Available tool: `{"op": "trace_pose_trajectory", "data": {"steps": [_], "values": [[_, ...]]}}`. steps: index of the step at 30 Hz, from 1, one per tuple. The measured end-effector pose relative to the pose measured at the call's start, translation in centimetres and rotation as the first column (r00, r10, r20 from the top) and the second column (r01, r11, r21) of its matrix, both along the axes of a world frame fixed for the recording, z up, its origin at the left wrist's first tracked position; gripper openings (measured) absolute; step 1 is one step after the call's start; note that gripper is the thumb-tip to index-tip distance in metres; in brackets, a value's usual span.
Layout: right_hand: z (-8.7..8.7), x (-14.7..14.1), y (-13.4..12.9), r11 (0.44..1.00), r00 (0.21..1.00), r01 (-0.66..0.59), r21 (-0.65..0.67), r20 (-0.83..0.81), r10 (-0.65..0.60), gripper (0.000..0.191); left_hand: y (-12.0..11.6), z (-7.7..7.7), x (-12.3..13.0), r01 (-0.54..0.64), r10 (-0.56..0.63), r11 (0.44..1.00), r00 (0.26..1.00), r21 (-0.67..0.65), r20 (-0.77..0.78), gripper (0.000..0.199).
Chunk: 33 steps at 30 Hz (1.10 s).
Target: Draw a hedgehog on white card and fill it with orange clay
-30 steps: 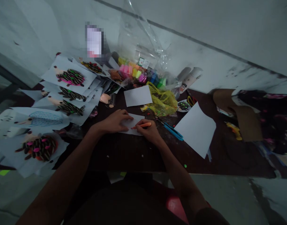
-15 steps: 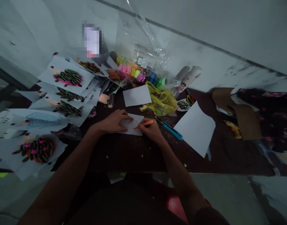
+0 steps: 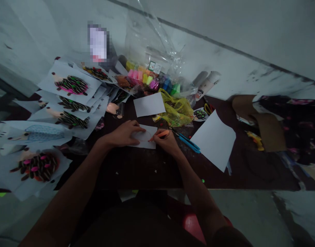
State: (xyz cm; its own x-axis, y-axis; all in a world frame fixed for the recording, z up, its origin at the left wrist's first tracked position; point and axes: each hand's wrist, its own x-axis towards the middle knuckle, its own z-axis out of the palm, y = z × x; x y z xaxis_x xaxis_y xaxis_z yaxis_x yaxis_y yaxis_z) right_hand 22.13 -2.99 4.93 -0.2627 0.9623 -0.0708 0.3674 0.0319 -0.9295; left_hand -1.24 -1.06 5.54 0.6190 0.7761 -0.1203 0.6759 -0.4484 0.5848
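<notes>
A small white sheet of paper [image 3: 147, 144] lies on the dark table [image 3: 139, 171], with a faint curved line on it. My left hand [image 3: 125, 134] rests on the sheet's left part, thumb and fingers apart, holding nothing. In my right hand [image 3: 167, 140] is an orange pen [image 3: 161, 134], its tip touching the paper near the line's right side. Just right of that hand lie blue-handled scissors [image 3: 189, 143]. Another small white sheet [image 3: 149, 105] sits behind the hands, beside a yellow net bag [image 3: 179, 113].
Stacked sheets with seed-covered hedgehog pictures [image 3: 71, 85] fill the left side. A clear bag of coloured clay [image 3: 153, 80] stands at the back. To the right are a large white sheet [image 3: 215, 140], brown cardboard [image 3: 272, 133] and dark flowered cloth [image 3: 299, 130].
The pen tip has moved slightly right and the curved line on the paper is longer. My left hand stays on the sheet. The view has shifted a little.
</notes>
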Motion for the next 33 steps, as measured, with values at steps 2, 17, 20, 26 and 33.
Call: {"op": "trace_pose_trajectory", "data": {"steps": [2, 17, 20, 26, 33], "values": [[0.02, -0.01, 0.02, 1.0, 1.0, 0.005, -0.015, -0.001, -0.005, 0.014, 0.03, 0.04, 0.02, 0.005, -0.005, 1.0, 1.0, -0.01, -0.009, 0.056], [-0.05, 0.31, 0.37, 0.999, 0.999, 0.045, -0.025, 0.019, -0.045, 0.015, 0.14, -0.41, -0.06, 0.0, 0.0, 1.0, 1.0, 0.001, 0.016, 0.057], [-0.09, 0.38, 0.46, 0.999, 0.998, 0.051, -0.02, 0.023, -0.05, 0.014, 0.17, -0.46, -0.07, 0.006, -0.006, 1.0, 1.0, 0.007, 0.015, 0.056], [0.01, 0.39, 0.52, 0.998, 0.998, 0.059, -0.03, 0.001, -0.059, 0.013, 0.18, -0.42, -0.09, 0.014, -0.014, 1.0, 1.0, 0.012, 0.004, 0.056], [-0.17, 0.44, 0.54, 0.994, 0.995, 0.1, 0.034, 0.004, -0.1, 0.013, 0.11, -0.16, 0.03, 0.01, -0.01, 1.0, 1.0, 0.004, -0.015, 0.056]]}}
